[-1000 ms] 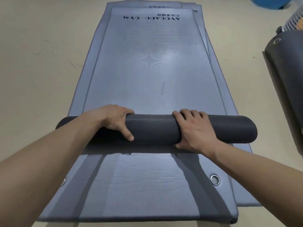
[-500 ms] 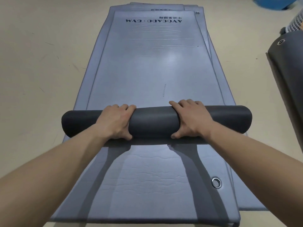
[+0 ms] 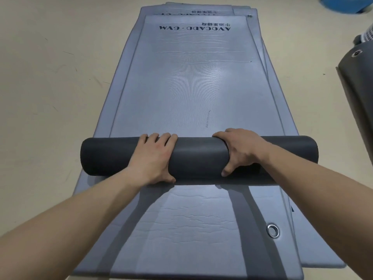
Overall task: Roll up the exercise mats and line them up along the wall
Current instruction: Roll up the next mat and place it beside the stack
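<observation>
A stack of grey exercise mats [image 3: 193,93] lies flat on the floor, running away from me. The top mat is partly rolled into a dark grey roll [image 3: 198,154] lying across the stack. My left hand [image 3: 152,158] grips the roll left of its middle, fingers over the top and thumb on the near side. Right of the middle, my right hand [image 3: 240,151] holds it the same way. The unrolled part bears dark lettering at its far end. Nearer than the roll, the mat below [image 3: 193,229] shows, with a metal eyelet [image 3: 272,230].
Another dark grey mat [image 3: 359,91] with an eyelet lies at the right edge. A blue object [image 3: 343,3] sits at the top right corner, and a white meshed thing [image 3: 368,36] beside it. Beige floor [image 3: 50,77] stretches to the left.
Both hands have pushed the roll away from me along the mat, so it has grown a little thicker. The left hand shifted its grip over the top.
</observation>
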